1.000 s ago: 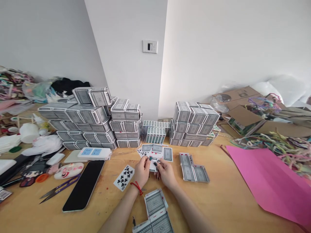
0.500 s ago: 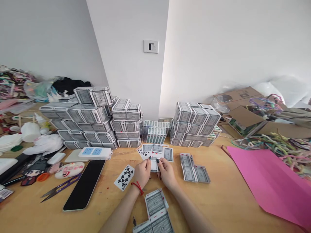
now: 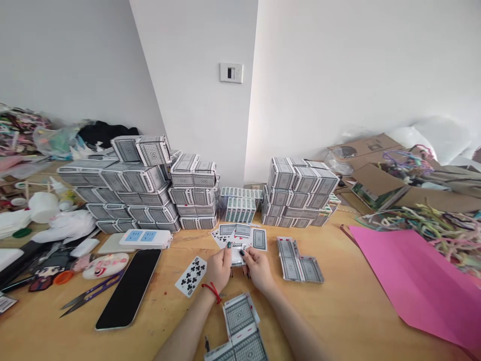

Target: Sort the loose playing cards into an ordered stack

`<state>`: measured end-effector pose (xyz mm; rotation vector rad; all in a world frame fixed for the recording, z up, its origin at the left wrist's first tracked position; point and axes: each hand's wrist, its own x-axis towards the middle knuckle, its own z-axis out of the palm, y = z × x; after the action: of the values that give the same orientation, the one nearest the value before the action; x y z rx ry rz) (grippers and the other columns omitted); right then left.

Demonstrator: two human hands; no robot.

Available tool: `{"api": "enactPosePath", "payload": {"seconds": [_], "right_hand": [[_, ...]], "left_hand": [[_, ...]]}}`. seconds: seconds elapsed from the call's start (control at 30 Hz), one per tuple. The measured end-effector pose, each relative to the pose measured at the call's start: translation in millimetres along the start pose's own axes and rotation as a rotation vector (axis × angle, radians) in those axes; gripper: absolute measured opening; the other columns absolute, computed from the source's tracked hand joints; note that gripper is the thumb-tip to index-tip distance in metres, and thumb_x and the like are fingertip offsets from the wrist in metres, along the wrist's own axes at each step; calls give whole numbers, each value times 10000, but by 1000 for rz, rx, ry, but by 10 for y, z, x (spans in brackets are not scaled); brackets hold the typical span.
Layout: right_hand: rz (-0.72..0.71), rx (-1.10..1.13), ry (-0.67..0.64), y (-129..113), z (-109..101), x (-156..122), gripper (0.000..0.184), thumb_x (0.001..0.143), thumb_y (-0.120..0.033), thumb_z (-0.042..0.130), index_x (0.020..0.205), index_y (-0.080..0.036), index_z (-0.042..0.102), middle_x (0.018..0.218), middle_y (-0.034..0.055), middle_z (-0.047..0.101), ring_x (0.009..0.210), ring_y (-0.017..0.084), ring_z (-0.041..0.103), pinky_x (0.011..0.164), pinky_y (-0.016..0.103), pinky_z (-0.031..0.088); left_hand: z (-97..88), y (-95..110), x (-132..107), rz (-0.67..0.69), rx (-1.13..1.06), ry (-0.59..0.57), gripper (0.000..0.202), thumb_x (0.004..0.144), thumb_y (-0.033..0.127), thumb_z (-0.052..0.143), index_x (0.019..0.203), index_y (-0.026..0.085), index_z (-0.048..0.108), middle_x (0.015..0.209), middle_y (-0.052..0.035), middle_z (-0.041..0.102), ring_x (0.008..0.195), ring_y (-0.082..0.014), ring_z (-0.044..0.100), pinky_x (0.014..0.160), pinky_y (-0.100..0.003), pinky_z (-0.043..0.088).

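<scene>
Between my two hands is a playing card (image 3: 237, 255), its patterned back partly showing and a white strip across it. My left hand (image 3: 220, 268), with a red string at the wrist, grips its left side; my right hand (image 3: 257, 266) pinches its right side. Just beyond them lie loose playing cards (image 3: 259, 239), some face up, some face down. A ten of clubs (image 3: 191, 276) rests face up left of my left hand. Below my wrists sits a piece built of folded cards (image 3: 241, 316); a similar L-shaped card piece (image 3: 300, 263) is on the right.
Stacked card blocks (image 3: 128, 180) rise at the back left, with another stack (image 3: 300, 190) at the back right. Small card boxes (image 3: 240, 208) stand between them. A phone (image 3: 130, 291), scissors (image 3: 90, 293) and a power strip (image 3: 146, 238) lie left; pink paper (image 3: 409, 281) lies right.
My right thumb has shifted slightly left on the card, and the white strip on it looks different. The whole view has moved a little; both hands stay on the card.
</scene>
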<state>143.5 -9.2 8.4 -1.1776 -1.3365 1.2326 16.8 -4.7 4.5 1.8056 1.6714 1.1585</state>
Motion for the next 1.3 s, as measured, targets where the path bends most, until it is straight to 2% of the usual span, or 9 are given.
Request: {"api": "enactPosePath", "payload": {"seconds": [0.17, 0.3, 0.43, 0.53, 0.67, 0.93, 1.07, 1.17, 1.3], "right_hand": [[-8, -42, 8, -5, 10, -10, 357, 730, -522, 436, 616, -184, 431, 393, -64, 423, 342, 75, 351, 359, 187, 267], [-66, -88, 127, 48, 54, -4, 340, 706, -496, 487, 796, -168, 490, 481, -58, 453, 402, 92, 408, 387, 192, 312], [-40, -120, 148, 61, 61, -17, 337, 739, -460, 448, 880, -162, 519, 506, -38, 492, 388, 102, 420, 378, 203, 330], [-76, -163, 128, 23, 51, -36, 276, 756, -385, 446, 895, -170, 550, 562, -9, 549, 443, 118, 460, 430, 215, 371], [-139, -195, 123, -1, 49, -41, 243, 768, -291, 422, 920, -190, 583, 729, 24, 616, 568, 144, 516, 553, 245, 419], [-191, -277, 204, 71, 35, -14, 261, 763, -266, 428, 944, -182, 597, 794, 57, 600, 660, 161, 526, 598, 255, 421], [-186, -273, 216, 105, 25, -2, 249, 749, -274, 455, 927, -185, 604, 771, 50, 590, 649, 160, 521, 601, 260, 421], [-190, -249, 226, 119, 16, 9, 253, 751, -269, 456, 937, -187, 607, 798, 54, 594, 687, 165, 533, 627, 265, 426], [-224, -203, 256, 108, -7, 17, 242, 757, -242, 443, 912, -196, 624, 850, 62, 598, 800, 181, 539, 730, 289, 420]], "left_hand": [[22, -36, 5, 2, 81, 0, 425, 823, 377, 283, 452, 183, 356, 364, 28, 392, 381, -91, 390, 419, -209, 262], [2, -15, 15, -4, 28, -27, 372, 813, 370, 317, 526, 176, 452, 421, 24, 456, 427, -100, 442, 450, -204, 321], [-42, 68, 30, 4, -170, -21, 246, 783, 304, 402, 976, 185, 497, 826, -33, 602, 667, -133, 556, 589, -233, 425], [-63, 109, 46, 79, -231, -46, 297, 751, 237, 452, 1045, 211, 489, 993, -49, 566, 878, -164, 536, 752, -280, 423], [-61, 97, 61, 125, -228, -38, 205, 729, 207, 478, 908, 218, 576, 947, -48, 574, 915, -188, 513, 799, -314, 403], [-49, 26, 48, 44, -186, -16, 237, 755, 282, 462, 933, 198, 595, 919, -56, 615, 833, -183, 545, 724, -290, 423], [-44, 9, 46, -51, -170, -9, 291, 777, 359, 414, 761, 148, 614, 628, -32, 600, 603, -155, 535, 572, -250, 409], [-40, 15, 63, -127, -291, -45, 307, 753, 393, 435, 694, 134, 588, 515, 7, 528, 496, -124, 491, 477, -221, 384], [-98, 45, 113, -297, -639, -243, 289, 713, 400, 480, 817, 140, 555, 627, 2, 563, 529, -131, 534, 452, -230, 435]]}}
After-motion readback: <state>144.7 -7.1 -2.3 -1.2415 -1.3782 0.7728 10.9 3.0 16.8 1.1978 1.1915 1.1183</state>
